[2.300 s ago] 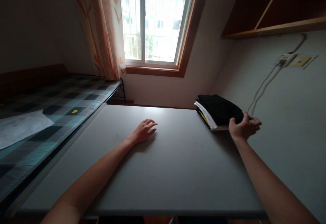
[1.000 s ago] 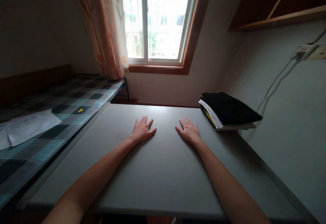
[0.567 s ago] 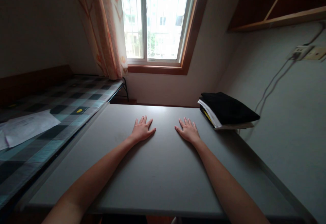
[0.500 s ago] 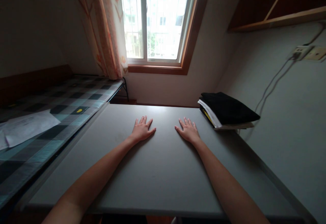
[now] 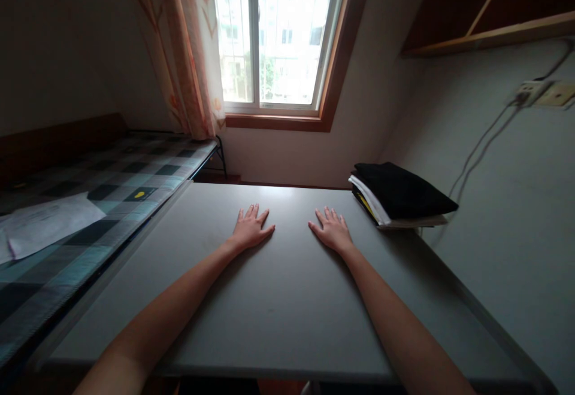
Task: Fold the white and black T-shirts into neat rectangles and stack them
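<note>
Both arms reach forward over a light grey table (image 5: 274, 317). My left hand (image 5: 250, 227) lies palm down on its surface, fingers spread, holding nothing. To the right of it, my right hand (image 5: 331, 229) also rests flat with its fingers apart and nothing in them. A strip of bare tabletop separates the two thumbs. Nearest to my right hand is a black cloth item (image 5: 402, 191), folded on top of a stack of papers or folders (image 5: 372, 203) at the table's far right corner.
Along the table's left side stands a bed (image 5: 166, 170) with a checked cover and white paper sheets (image 5: 51, 221) on it. A window (image 5: 287, 42) with a flowered curtain (image 5: 188, 54) is beyond. A wall socket (image 5: 532, 93) with cables and a shelf (image 5: 489, 33) are at right.
</note>
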`<state>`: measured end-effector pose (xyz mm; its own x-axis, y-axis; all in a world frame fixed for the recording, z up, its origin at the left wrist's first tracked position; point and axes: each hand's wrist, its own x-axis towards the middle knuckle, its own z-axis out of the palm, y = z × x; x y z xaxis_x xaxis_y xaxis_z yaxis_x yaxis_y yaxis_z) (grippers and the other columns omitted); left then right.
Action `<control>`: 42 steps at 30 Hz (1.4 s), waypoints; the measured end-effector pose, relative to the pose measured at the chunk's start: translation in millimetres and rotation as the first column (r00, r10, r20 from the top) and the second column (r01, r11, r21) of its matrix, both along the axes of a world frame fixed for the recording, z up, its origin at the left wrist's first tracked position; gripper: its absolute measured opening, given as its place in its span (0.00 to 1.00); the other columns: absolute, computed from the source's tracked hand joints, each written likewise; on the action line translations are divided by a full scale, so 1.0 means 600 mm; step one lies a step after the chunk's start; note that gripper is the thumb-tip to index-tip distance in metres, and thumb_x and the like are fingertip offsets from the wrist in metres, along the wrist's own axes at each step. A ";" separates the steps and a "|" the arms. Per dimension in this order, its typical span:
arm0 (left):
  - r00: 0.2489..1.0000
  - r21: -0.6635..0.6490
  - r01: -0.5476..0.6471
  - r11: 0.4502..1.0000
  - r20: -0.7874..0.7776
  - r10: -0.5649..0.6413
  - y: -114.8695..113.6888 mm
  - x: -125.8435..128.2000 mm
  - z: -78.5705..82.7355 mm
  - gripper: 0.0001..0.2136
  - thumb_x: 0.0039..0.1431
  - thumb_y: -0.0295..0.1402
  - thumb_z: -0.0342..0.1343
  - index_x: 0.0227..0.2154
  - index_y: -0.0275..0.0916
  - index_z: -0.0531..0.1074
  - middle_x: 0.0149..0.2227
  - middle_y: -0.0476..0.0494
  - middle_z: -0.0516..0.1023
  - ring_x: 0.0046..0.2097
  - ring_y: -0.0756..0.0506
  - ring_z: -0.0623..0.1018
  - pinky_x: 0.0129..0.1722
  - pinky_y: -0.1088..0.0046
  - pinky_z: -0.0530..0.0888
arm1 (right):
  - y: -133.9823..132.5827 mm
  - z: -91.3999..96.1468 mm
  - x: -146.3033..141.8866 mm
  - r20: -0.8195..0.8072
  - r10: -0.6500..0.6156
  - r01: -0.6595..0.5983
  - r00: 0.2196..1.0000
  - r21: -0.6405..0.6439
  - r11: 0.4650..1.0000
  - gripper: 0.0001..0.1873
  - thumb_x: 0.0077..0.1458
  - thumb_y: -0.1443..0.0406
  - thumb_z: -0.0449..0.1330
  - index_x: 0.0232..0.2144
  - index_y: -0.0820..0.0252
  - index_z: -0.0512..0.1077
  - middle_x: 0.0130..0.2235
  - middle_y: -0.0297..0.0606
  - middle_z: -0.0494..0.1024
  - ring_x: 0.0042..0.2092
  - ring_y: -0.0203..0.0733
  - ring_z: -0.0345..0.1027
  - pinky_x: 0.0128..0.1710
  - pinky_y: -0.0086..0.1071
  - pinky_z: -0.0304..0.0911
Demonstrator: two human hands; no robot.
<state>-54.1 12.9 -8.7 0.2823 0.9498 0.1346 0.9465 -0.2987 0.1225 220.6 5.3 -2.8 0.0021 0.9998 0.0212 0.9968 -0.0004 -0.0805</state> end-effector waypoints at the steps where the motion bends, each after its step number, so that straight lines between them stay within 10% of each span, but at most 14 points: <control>1: 1.000 -0.002 0.000 1.000 0.000 0.000 0.000 0.000 0.000 0.33 0.61 0.57 0.40 0.65 0.46 0.57 0.69 0.35 0.52 0.69 0.36 0.51 0.65 0.49 0.48 | 0.000 0.000 0.000 -0.001 0.000 0.000 1.000 0.000 1.000 0.37 0.62 0.44 0.41 0.67 0.54 0.53 0.70 0.48 0.48 0.69 0.53 0.39 0.65 0.48 0.37; 19: 1.000 -0.019 0.000 1.000 0.005 0.000 0.001 -0.001 0.001 0.33 0.61 0.57 0.39 0.65 0.47 0.56 0.69 0.36 0.51 0.69 0.37 0.51 0.65 0.49 0.48 | -0.007 0.010 0.002 0.005 0.052 -0.052 0.999 0.122 0.991 0.30 0.63 0.50 0.47 0.61 0.58 0.64 0.65 0.46 0.62 0.64 0.50 0.52 0.62 0.43 0.46; 28: 1.000 -0.020 0.007 1.000 -0.004 -0.007 0.001 -0.001 0.002 0.33 0.61 0.57 0.39 0.65 0.46 0.56 0.69 0.36 0.51 0.69 0.36 0.51 0.65 0.49 0.48 | 0.026 0.167 0.115 0.076 -0.164 0.100 0.984 0.528 0.843 0.23 0.60 0.59 0.51 0.54 0.63 0.68 0.55 0.51 0.70 0.56 0.55 0.58 0.53 0.44 0.53; 34: 1.000 -0.017 0.008 1.000 -0.001 -0.008 0.000 -0.001 0.004 0.33 0.62 0.57 0.39 0.65 0.46 0.56 0.69 0.35 0.51 0.69 0.36 0.51 0.65 0.49 0.48 | 0.047 0.209 0.205 0.087 -0.481 0.450 0.872 0.243 0.859 0.39 0.53 0.48 0.58 0.59 0.68 0.61 0.55 0.63 0.67 0.56 0.65 0.61 0.49 0.51 0.58; 42: 1.000 -0.020 0.008 1.000 0.002 -0.008 -0.002 0.000 0.006 0.33 0.62 0.56 0.40 0.65 0.46 0.56 0.69 0.35 0.52 0.69 0.36 0.51 0.65 0.49 0.48 | 0.053 0.205 0.206 0.214 -0.447 0.429 0.869 0.126 0.894 0.43 0.55 0.55 0.59 0.65 0.75 0.53 0.54 0.70 0.68 0.55 0.64 0.66 0.47 0.50 0.63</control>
<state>-54.2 11.8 -5.1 0.2900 0.9500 0.1160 0.9436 -0.3040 0.1307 344.0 37.2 119.9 0.4258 0.8928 0.1471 0.8855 -0.4445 0.1352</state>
